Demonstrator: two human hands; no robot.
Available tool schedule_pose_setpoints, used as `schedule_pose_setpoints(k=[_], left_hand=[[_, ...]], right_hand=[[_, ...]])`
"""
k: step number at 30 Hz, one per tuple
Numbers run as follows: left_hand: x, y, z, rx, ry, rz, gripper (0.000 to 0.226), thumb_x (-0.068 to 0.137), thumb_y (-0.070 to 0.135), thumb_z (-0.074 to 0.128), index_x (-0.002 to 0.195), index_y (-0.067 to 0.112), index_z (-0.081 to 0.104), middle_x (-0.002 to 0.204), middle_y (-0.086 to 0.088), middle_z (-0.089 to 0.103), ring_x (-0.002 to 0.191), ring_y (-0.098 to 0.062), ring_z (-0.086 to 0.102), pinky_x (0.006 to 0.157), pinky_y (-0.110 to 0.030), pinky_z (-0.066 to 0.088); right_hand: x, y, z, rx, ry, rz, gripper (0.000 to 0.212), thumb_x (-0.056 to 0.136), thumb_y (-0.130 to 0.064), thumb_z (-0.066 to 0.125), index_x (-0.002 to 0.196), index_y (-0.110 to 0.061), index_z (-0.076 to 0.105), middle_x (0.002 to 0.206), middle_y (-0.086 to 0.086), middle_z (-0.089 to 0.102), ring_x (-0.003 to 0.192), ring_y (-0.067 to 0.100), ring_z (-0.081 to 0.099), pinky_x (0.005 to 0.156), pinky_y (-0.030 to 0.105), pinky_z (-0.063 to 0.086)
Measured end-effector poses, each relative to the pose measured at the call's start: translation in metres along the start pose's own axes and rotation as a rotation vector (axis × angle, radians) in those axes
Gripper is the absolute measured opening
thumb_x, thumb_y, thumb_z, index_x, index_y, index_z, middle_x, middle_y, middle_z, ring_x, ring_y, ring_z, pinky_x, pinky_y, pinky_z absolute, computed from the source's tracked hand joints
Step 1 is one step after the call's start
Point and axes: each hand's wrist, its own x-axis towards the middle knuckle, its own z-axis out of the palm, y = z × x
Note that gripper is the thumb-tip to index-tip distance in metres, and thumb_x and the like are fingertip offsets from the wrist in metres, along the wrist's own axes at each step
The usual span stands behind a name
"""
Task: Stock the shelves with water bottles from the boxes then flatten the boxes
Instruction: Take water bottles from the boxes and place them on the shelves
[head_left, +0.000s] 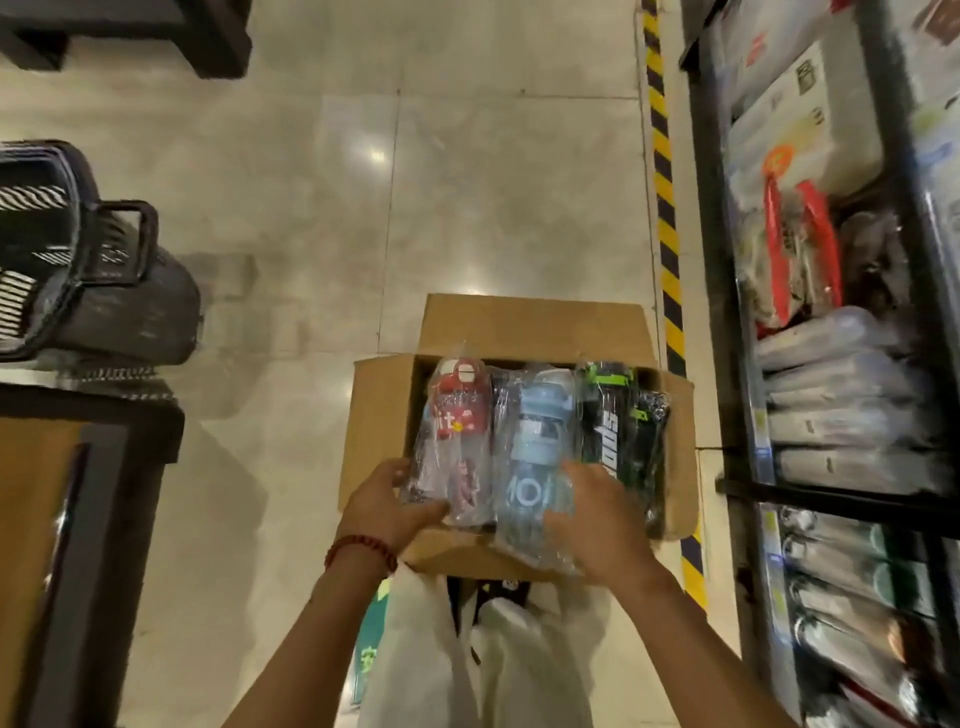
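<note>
An open cardboard box (379, 415) stands on the floor in front of me, flaps spread out. Above it I hold three plastic-wrapped water bottles side by side. My left hand (387, 506) grips the base of the red bottle (457, 431). My right hand (602, 525) grips the lower end of the blue bottle (540, 441) and also reaches the black and green bottle (613, 415) beside it. More dark wrapped bottles show inside the box behind them.
A dark shelf unit (831, 499) full of wrapped goods stands on the right, behind a yellow-black floor stripe (662, 208). Stacked black shopping baskets (93, 270) sit at left, above a wooden counter (62, 519). Beige tiled floor (415, 197) lies ahead.
</note>
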Motion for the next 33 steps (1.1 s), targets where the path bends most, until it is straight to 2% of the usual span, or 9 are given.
schedule_pose_setpoints(k=[4,9,12,14,18,23,26,29,33], left_hand=[[0.077,-0.013,0.037,-0.029,-0.045,-0.036,0.068,0.070,0.023,0.082,0.127,0.012,0.048,0.115,-0.001,0.056,0.095,-0.017,0.052,0.080,-0.027,0.044],[0.146,-0.027,0.089,-0.031,-0.094,-0.112,0.073,0.059,0.039,0.085,0.121,0.015,0.054,0.112,0.000,0.063,0.101,-0.023,0.061,0.085,-0.032,0.052],[0.171,-0.031,0.110,-0.046,-0.042,-0.119,0.045,0.060,0.034,0.086,0.095,0.018,0.062,0.085,0.004,0.068,0.078,-0.013,0.066,0.050,-0.014,0.046],[0.183,-0.032,0.119,-0.098,-0.016,-0.154,0.048,0.057,0.031,0.089,0.092,0.017,0.059,0.080,0.001,0.067,0.065,-0.010,0.064,0.041,-0.016,0.045],[0.192,-0.034,0.127,-0.232,0.056,-0.258,0.070,0.051,0.020,0.091,0.104,0.017,0.046,0.093,-0.001,0.058,0.080,-0.024,0.064,0.066,-0.038,0.058],[0.181,-0.026,0.122,-0.304,0.063,-0.231,0.057,0.065,0.012,0.084,0.111,0.011,0.050,0.088,0.000,0.059,0.062,-0.008,0.057,0.035,-0.010,0.040],[0.162,-0.020,0.108,-0.334,0.073,-0.182,0.066,0.067,0.011,0.082,0.125,0.009,0.050,0.099,-0.003,0.059,0.061,-0.006,0.056,0.038,-0.013,0.041],[0.140,-0.011,0.086,-0.328,0.070,-0.115,0.062,0.064,0.008,0.082,0.119,0.004,0.052,0.100,-0.011,0.063,0.048,-0.007,0.062,0.040,-0.016,0.046],[0.104,0.024,0.048,-0.328,0.077,0.048,0.082,0.045,0.027,0.087,0.118,0.006,0.055,0.102,-0.013,0.067,0.078,-0.022,0.069,0.059,-0.029,0.058]], right_hand=[[0.062,0.023,0.049,0.105,0.034,0.178,0.063,0.076,-0.033,0.075,0.129,-0.016,0.045,0.120,0.008,0.056,0.107,0.026,0.054,0.085,0.035,0.049],[0.113,0.044,0.099,0.235,0.043,0.326,0.088,0.066,-0.053,0.075,0.132,-0.011,0.035,0.125,0.013,0.049,0.113,0.032,0.050,0.089,0.043,0.049],[0.134,0.046,0.123,0.376,0.077,0.359,0.103,0.055,-0.063,0.075,0.133,-0.010,0.033,0.124,0.013,0.050,0.110,0.032,0.054,0.086,0.045,0.052],[0.141,0.044,0.134,0.387,0.151,0.402,0.101,0.056,-0.057,0.080,0.132,-0.009,0.033,0.123,0.014,0.049,0.111,0.033,0.052,0.086,0.045,0.051],[0.146,0.039,0.146,0.381,0.269,0.447,0.094,0.060,-0.040,0.084,0.131,-0.006,0.033,0.126,0.016,0.044,0.116,0.033,0.044,0.085,0.040,0.048],[0.147,0.039,0.141,0.521,0.282,0.459,0.075,0.055,-0.026,0.085,0.112,-0.009,0.038,0.109,0.010,0.048,0.094,0.027,0.053,0.064,0.028,0.044],[0.135,0.036,0.132,0.597,0.287,0.449,0.077,0.055,-0.024,0.084,0.115,-0.011,0.038,0.108,0.007,0.048,0.092,0.024,0.055,0.067,0.030,0.049],[0.109,0.031,0.112,0.655,0.328,0.411,0.083,0.056,-0.024,0.083,0.124,-0.014,0.037,0.111,0.006,0.049,0.097,0.025,0.055,0.072,0.033,0.051],[0.074,0.020,0.059,0.774,0.429,0.321,0.079,0.059,-0.019,0.083,0.123,-0.018,0.037,0.112,0.004,0.050,0.097,0.021,0.055,0.072,0.027,0.044]])
